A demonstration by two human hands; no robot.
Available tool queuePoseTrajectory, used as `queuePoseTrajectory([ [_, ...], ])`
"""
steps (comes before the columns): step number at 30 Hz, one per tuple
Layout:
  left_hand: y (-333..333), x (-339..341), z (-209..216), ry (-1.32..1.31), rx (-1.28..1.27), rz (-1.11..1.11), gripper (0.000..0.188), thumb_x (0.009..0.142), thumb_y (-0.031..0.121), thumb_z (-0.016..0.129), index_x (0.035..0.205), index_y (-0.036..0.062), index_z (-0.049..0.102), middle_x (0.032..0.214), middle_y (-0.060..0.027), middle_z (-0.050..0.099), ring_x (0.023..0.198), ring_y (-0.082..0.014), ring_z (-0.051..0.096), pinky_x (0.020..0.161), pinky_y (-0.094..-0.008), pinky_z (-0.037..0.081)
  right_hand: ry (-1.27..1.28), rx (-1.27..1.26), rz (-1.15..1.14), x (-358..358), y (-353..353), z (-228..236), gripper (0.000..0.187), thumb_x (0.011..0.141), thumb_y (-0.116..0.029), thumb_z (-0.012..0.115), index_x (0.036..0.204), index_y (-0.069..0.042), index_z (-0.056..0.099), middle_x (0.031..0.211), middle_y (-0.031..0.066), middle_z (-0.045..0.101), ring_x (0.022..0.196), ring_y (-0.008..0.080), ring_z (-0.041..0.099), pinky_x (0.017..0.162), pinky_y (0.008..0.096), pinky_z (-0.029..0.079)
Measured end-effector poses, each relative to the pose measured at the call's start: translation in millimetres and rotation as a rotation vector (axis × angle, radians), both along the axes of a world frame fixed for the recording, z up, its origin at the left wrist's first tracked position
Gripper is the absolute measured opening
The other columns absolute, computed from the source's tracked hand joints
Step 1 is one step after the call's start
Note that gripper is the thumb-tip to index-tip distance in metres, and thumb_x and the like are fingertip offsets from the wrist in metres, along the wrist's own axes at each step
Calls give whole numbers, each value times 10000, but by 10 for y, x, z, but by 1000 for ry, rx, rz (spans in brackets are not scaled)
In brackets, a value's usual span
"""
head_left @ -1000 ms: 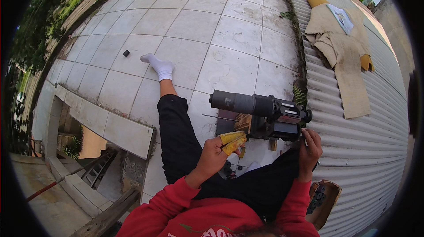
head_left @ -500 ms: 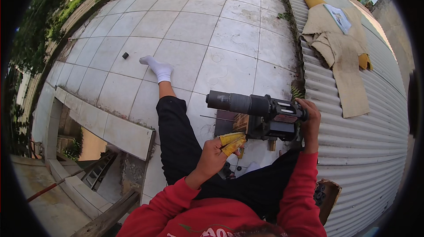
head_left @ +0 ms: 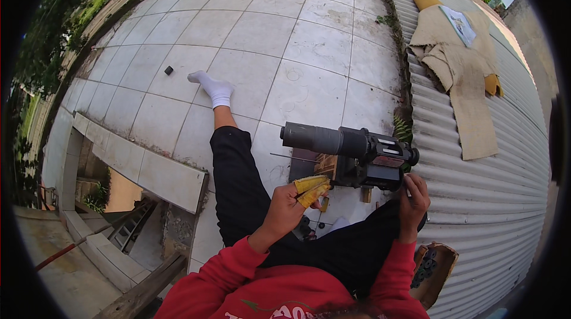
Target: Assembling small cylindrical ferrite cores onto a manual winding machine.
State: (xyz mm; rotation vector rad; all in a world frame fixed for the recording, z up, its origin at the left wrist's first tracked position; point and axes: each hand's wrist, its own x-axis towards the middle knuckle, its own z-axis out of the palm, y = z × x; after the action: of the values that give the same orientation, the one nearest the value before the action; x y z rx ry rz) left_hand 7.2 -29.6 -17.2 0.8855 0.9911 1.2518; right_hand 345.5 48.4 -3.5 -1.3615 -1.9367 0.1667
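A black cylindrical machine point(head_left: 324, 139) is standing in front, white square floor tiles point(head_left: 253, 33) stretching beyond, grey corrugated metal roofing point(head_left: 499, 200) edging its right. The left hand point(head_left: 283, 209), yellow-wrapped, and right hand point(head_left: 414, 201) are curling fingers beside it; whether clamped, I cannot tell.

Left hand point(head_left: 284, 207): one, at six o'clock, fingers bent. Right hand point(head_left: 414, 201): one, at four o'clock, fingers curled.

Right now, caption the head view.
Left hand, with yellow strip-like material, and right hand near a black machine with a cylindrical barrel.
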Motion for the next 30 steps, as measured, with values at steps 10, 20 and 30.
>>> queuePoseTrajectory([
  [10,9,-29,-9,39,-50,-9,307,1104,107,665,1371,-36,719,1141,-73,812,851,-63,701,696,-221,542,-65,105,50,-120,843,552,427,876,121,720,1275,-14,783,1226,143,769,1161,304,722,1047,395,539],
  [20,14,0,-72,20,31,30,317,1103,152,690,1365,-23,725,1117,-85,815,817,-83,714,618,-211,461,6,-123,72,153,616,-304,334,849,56,789,1174,-24,798,1164,148,781,1052,343,759,921,390,583],
  [30,40,-42,-54,-1,5,31,313,1100,133,691,1352,-50,726,1143,-116,801,838,-105,697,759,-266,569,82,-42,20,-34,59,384,397,837,151,745,1202,2,792,1160,131,773,1136,307,738,1019,385,553],
])
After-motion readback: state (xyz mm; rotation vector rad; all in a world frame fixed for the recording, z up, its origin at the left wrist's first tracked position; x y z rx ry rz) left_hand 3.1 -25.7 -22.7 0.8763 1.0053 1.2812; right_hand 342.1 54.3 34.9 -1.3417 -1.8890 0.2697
